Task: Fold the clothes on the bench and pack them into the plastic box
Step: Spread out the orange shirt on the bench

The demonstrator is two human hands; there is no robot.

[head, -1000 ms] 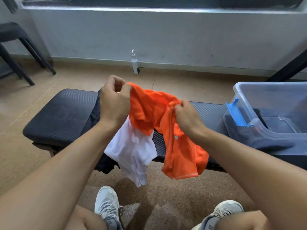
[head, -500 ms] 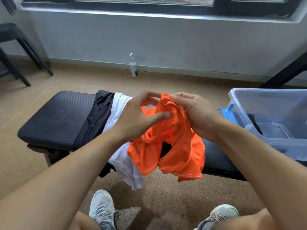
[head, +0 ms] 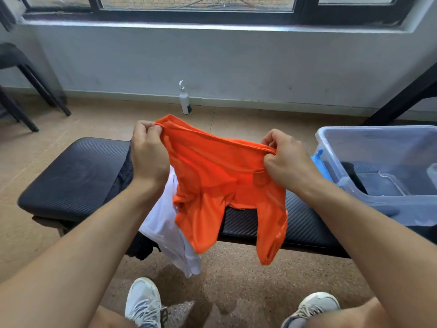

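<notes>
shorts (head: 220, 176) held spread, both hands' fingers (head: 151, 131) pinching the waistband; next, lay flat on table (head: 71, 171) and fold.

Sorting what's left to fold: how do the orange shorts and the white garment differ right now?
The orange shorts are held up, stretched by the waistband between the left hand and right hand; the white garment is untouched. The shorts hang spread open in the air; the white garment lies crumpled on the bench, drooping over its near edge. Neither is folded.
</notes>
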